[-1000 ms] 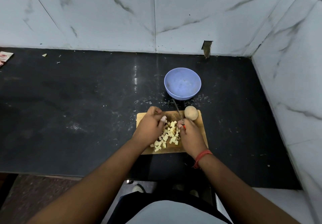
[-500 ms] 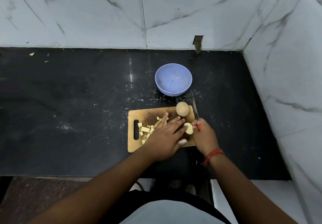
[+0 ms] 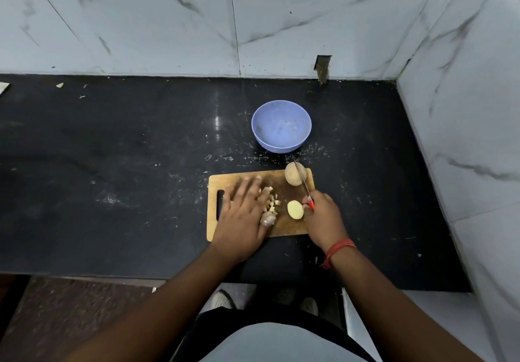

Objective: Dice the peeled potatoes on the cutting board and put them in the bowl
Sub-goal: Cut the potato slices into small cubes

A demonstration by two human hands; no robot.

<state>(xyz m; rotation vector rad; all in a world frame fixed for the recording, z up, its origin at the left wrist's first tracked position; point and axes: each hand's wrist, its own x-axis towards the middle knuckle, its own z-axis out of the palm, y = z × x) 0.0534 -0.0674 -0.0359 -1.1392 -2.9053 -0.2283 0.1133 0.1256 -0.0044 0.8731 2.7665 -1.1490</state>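
Flat left hand [image 3: 244, 215] should sweep pale potato cubes [image 3: 271, 202] clear while right hand [image 3: 323, 221] grips red-handled knife [image 3: 305, 190] away.

Bare forearms, no sleeves. Red thread bracelet [image 3: 339, 250] on rt wrist. Light grey shirt [image 3: 275, 343], dark trousers [image 3: 225, 322], pale shoes [image 3: 221, 299].

— How many potatoes on the cutting board [image 3: 242, 177], centre of the frame?
— One whole potato [image 3: 294, 174] at its upper right corner, one cut half [image 3: 295, 210] lower down, and a heap of dice [image 3: 271, 200]; too many hidden to count.
— Bowls?
— One blue bowl [image 3: 281, 126], above the board.
— Knives?
— One knife [image 3: 305, 187].
— Hands?
— Two: left hand [image 3: 243, 215], right hand [image 3: 323, 218].
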